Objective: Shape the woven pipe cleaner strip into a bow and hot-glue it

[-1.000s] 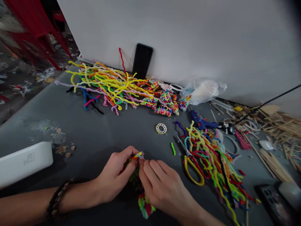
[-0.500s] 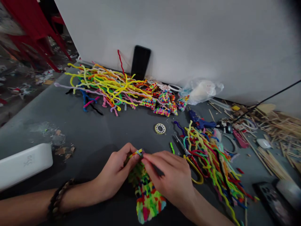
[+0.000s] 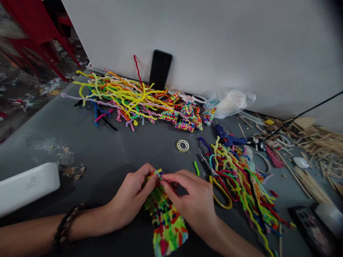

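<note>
A multicoloured strip woven from pipe cleaners (image 3: 170, 228) hangs below my hands, its top edge pinched between them. My left hand (image 3: 135, 194) grips that edge between thumb and forefinger. At the same edge, the thumb and forefinger of my right hand (image 3: 190, 200) are closed on a small end of the weave, its exact shape hidden by the fingertips. Right of my right hand lie scissors (image 3: 221, 192) with yellow and red handles, partly under a heap of loose pipe cleaners (image 3: 241, 178). A short green pipe cleaner piece (image 3: 197, 168) rests just beyond my right hand.
At the back are a long pile of pipe cleaners (image 3: 120, 94), small woven pieces (image 3: 186, 117) and a leaning phone (image 3: 160, 69). A tape roll (image 3: 182, 145) lies mid-table, a blue glue gun (image 3: 229, 135) and wooden sticks (image 3: 321, 150) to the right, a white power bank (image 3: 29, 185) left.
My right hand has shifted slightly left and turned a little at the woven edge. The hanging strip has swung slightly left and down. My left hand stays nearly still.
</note>
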Tool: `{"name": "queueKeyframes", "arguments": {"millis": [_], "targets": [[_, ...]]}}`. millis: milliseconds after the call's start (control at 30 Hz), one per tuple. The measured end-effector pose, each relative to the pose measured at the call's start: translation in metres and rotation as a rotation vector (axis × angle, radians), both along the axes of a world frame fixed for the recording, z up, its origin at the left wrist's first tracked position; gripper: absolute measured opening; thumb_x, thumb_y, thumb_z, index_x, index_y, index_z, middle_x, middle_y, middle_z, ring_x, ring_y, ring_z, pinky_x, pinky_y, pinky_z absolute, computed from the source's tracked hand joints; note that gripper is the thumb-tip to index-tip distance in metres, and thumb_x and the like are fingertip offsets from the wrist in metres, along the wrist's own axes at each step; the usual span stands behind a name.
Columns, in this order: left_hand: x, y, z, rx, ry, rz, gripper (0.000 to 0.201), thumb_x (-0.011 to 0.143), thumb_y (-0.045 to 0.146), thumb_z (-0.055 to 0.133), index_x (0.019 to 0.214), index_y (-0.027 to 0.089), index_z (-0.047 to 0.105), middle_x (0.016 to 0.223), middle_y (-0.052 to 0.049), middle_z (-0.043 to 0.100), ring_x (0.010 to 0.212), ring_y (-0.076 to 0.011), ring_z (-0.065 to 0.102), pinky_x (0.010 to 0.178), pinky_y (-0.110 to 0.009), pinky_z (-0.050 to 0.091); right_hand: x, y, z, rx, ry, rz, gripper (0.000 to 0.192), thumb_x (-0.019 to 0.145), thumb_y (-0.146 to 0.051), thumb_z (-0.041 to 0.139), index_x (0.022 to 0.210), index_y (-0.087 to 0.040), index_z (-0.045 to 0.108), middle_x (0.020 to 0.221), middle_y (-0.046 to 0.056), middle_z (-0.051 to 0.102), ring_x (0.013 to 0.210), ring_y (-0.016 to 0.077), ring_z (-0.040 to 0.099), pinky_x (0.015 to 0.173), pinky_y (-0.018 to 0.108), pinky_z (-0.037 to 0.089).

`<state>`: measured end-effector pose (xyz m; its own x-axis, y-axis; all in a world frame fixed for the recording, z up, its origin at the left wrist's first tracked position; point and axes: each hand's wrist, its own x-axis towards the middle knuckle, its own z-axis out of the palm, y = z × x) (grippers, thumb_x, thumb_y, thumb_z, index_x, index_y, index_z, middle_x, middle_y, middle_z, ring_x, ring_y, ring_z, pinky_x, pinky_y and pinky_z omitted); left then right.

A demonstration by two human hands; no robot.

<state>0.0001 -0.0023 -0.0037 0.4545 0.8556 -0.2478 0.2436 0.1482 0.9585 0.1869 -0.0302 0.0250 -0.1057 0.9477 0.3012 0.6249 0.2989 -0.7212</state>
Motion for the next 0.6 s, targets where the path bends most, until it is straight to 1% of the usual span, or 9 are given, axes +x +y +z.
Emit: {"name": "queueKeyframes", "arguments": {"millis": [167, 333, 500, 600], "targets": [[0.0004, -0.0003, 0.0011, -0.016, -0.032, 0.016, 0.036, 0.106, 0.048, 0.045, 0.09, 0.019, 0.059, 0.075, 0.003, 0.054, 0.068, -0.0126, 0.045, 0.062, -0.025, 0.038, -0.0036, -0.0021, -0.0035, 0.074, 0.027, 0.049, 0.017, 0.092, -0.01, 0.068, 0.1, -0.02, 0.078, 0.082, 0.001, 0.076, 0.072, 0.013, 0.071, 0.069, 0.024, 0.058], [-0.0014, -0.0022, 0.0044, 0.011, -0.088, 0.003, 0.034, 0.107, 0.046, 0.043, 0.097, 0.019, 0.061, 0.08, 0.001, 0.06, 0.072, -0.0137, 0.05, 0.064, -0.025, 0.041, -0.0051, -0.0027, -0.0048, 0.194, -0.039, 0.083, 0.015, 0.094, -0.009, 0.067, 0.096, -0.02, 0.077, 0.077, 0.001, 0.076, 0.066, 0.0132, 0.069, 0.066, 0.026, 0.056], [-0.005, -0.0065, 0.0045, 0.057, -0.11, -0.048, 0.031, 0.107, 0.046, 0.045, 0.102, 0.02, 0.059, 0.074, 0.004, 0.053, 0.065, -0.0118, 0.045, 0.059, -0.024, 0.036, -0.0032, -0.0019, -0.0036, 0.133, -0.01, 0.035, 0.014, 0.091, -0.008, 0.068, 0.093, -0.019, 0.077, 0.079, 0.0, 0.076, 0.069, 0.0128, 0.07, 0.068, 0.024, 0.056], [-0.005, -0.0068, 0.0038, 0.034, -0.109, -0.041, 0.032, 0.107, 0.047, 0.044, 0.098, 0.019, 0.058, 0.072, 0.004, 0.052, 0.064, -0.0117, 0.043, 0.058, -0.024, 0.036, -0.0021, -0.0024, -0.0026, 0.095, 0.011, 0.027, 0.016, 0.089, -0.009, 0.069, 0.094, -0.021, 0.078, 0.081, -0.001, 0.077, 0.07, 0.0124, 0.072, 0.069, 0.023, 0.056]]}}
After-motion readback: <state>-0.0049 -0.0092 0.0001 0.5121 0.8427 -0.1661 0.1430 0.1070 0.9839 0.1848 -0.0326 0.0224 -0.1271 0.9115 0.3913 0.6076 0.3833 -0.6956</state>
